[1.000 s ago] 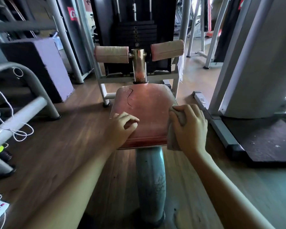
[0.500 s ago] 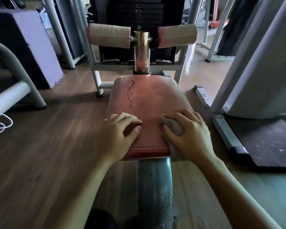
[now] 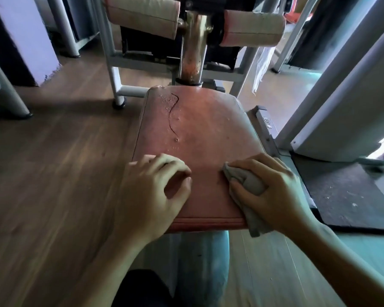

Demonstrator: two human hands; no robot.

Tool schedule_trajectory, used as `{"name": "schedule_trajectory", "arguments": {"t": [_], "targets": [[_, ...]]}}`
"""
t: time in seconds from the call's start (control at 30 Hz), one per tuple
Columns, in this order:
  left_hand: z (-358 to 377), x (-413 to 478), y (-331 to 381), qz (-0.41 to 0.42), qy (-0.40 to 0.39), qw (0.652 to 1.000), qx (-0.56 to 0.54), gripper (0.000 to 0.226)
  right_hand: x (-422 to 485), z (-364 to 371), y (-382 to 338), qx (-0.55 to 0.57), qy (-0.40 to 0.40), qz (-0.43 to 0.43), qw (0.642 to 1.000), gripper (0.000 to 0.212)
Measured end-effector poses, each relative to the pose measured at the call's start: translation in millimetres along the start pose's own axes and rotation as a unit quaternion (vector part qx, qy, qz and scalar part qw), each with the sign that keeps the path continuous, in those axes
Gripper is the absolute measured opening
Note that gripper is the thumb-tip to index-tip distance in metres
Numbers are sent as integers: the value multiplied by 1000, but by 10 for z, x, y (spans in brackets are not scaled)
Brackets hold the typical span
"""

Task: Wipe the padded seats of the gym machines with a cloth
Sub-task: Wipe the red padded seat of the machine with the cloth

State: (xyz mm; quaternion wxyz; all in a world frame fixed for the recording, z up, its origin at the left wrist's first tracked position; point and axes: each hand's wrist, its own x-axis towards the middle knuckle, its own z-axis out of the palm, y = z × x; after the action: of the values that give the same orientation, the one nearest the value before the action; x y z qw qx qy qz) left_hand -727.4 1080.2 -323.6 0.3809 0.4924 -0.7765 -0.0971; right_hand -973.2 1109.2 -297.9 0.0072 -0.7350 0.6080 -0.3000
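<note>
Seat: the red padded seat (image 3: 200, 138) sat level on a thick grey post (image 3: 203, 269), its cover worn, with a long dark crack (image 3: 173, 114) running down the far left part
Right hand: the right hand (image 3: 273, 193) lay on the seat's near right corner, fingers clenched around a bunched grey cloth (image 3: 248, 187) and pressing it to the padding
Cloth: wadded under the right palm, one fold poking out toward the seat's middle, a tail hanging over the near edge beside the post
Left hand: the left hand (image 3: 151, 196) rested on the near left corner, holding nothing, fingers curled loosely with the tips touching the padding; whether it was bearing down I could not tell
Roller pads: two pinkish rollers (image 3: 143, 13) sat either side of a brassy upright tube (image 3: 194, 45) beyond the seat's far edge
Floor: brown wood planks (image 3: 53, 173), with a dark rubber mat (image 3: 350, 196) just right of the seat under a white machine frame (image 3: 341, 103)
</note>
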Motion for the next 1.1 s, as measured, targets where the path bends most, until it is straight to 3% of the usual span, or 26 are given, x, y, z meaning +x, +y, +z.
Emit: {"name": "schedule_trajectory", "arguments": {"t": [0.27, 0.5, 0.6, 0.73, 0.8, 0.93, 1.1], "targets": [[0, -23, 15, 13, 5, 1000, 3, 20, 95, -90, 207, -17, -67, -94, 993, 50], [57, 43, 251, -37, -7, 997, 69, 31, 156, -43, 339, 33, -65, -146, 987, 35], [230, 145, 475, -59, -2, 987, 148, 23, 238, -18, 440, 77, -65, -183, 978, 31], [409, 257, 640, -116, 23, 981, 154, 5, 311, -51, 591, 137, -62, -221, 964, 33], [499, 281, 760, -146, 27, 981, 123, 5, 335, -150, 772, 178, -50, -213, 959, 32], [778, 220, 1182, -124, 12, 986, 115, 36, 285, -321, 1300, 275, -8, -134, 952, 29], [933, 184, 1304, -90, 29, 979, 181, 25, 150, -335, 1695, 351, -13, -56, 935, 24]]}}
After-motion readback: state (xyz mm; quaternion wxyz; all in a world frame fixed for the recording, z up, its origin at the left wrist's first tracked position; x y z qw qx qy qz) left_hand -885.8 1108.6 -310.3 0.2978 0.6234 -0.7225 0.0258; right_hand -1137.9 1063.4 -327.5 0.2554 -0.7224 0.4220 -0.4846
